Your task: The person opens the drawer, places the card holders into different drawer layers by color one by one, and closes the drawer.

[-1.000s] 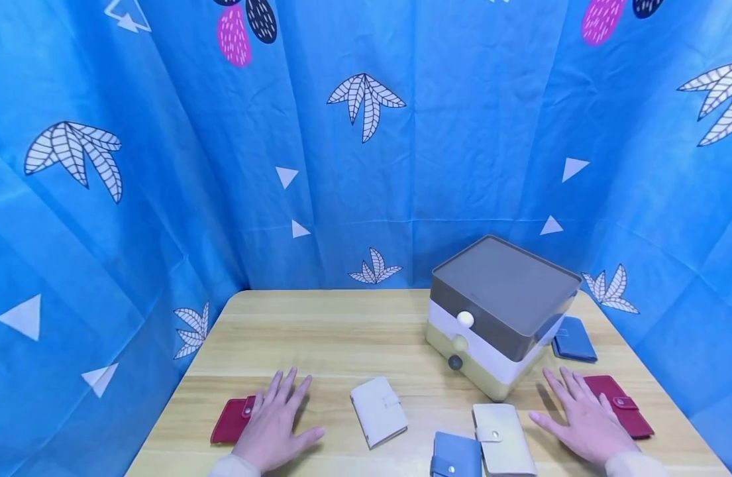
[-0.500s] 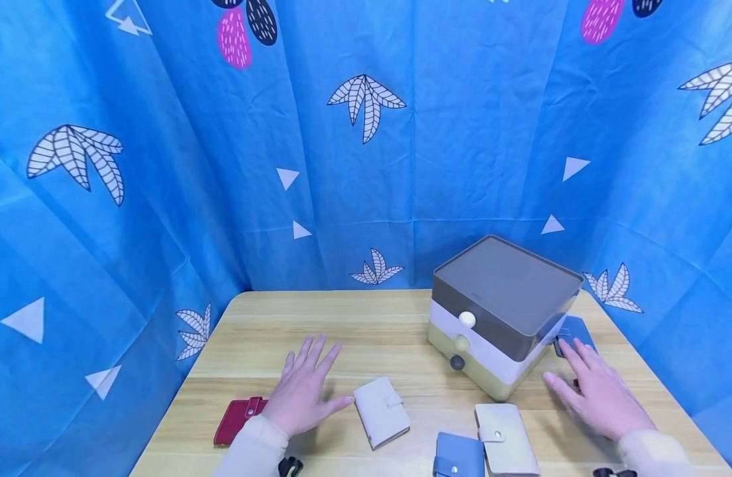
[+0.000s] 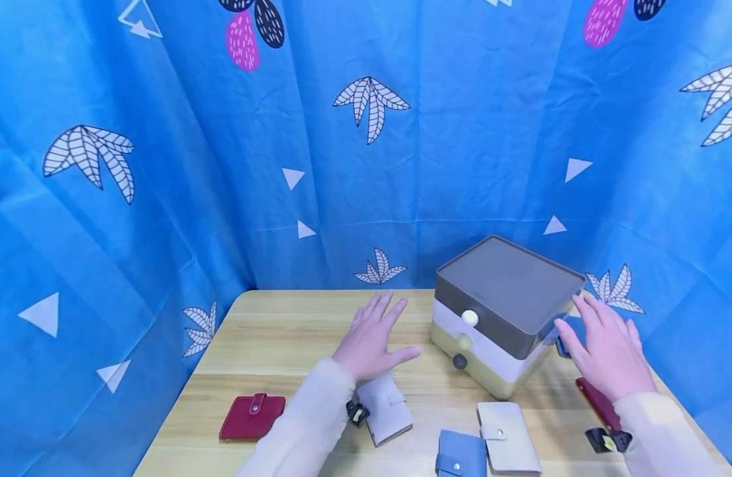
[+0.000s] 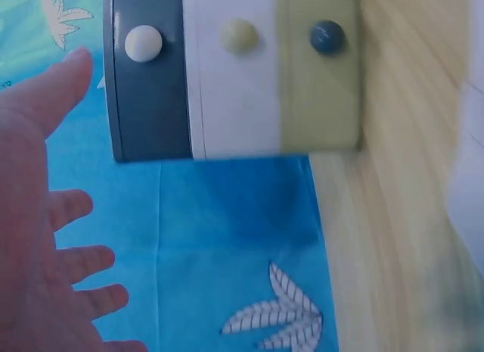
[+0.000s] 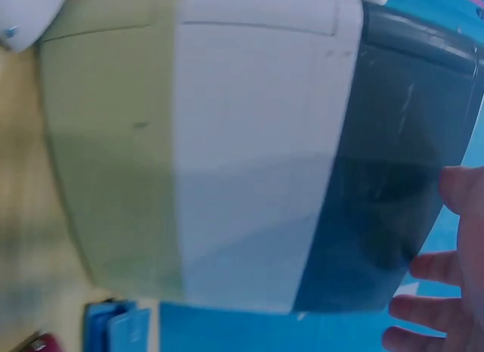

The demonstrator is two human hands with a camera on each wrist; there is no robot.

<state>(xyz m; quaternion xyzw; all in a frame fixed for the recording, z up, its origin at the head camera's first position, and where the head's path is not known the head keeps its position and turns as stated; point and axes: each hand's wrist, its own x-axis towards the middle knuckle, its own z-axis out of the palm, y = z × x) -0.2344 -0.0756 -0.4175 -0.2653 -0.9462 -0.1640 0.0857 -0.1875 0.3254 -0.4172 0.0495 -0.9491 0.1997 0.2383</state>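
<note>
A small three-tier drawer box [image 3: 511,285] stands at the back right of the table, dark grey over white over olive. Round knobs show on its front. My left hand [image 3: 374,338] hovers left of the box, fingers spread, holding nothing. In the left wrist view the white knob [image 4: 144,44] appears beyond the thumb. My right hand [image 3: 610,351] is beside the right side of the box, fingers extended near the top tier; whether they touch it I cannot tell. Below the left wrist, a white snap-strap wallet [image 3: 388,414] lies partly covered. A red wallet [image 3: 595,401] is partly hidden by the right arm.
Another red wallet [image 3: 252,417] lies at the left of the wooden table [image 3: 306,331]. A blue wallet [image 3: 461,454] and a cream wallet [image 3: 511,437] lie side by side in front of the box. Another blue wallet [image 5: 121,328] lies behind the right hand. Blue curtains surround the table.
Both hands have risen and moved forward from the table. The left hand has gone right, away from the left red wallet, towards the drawer box; the right has reached the box's side.
</note>
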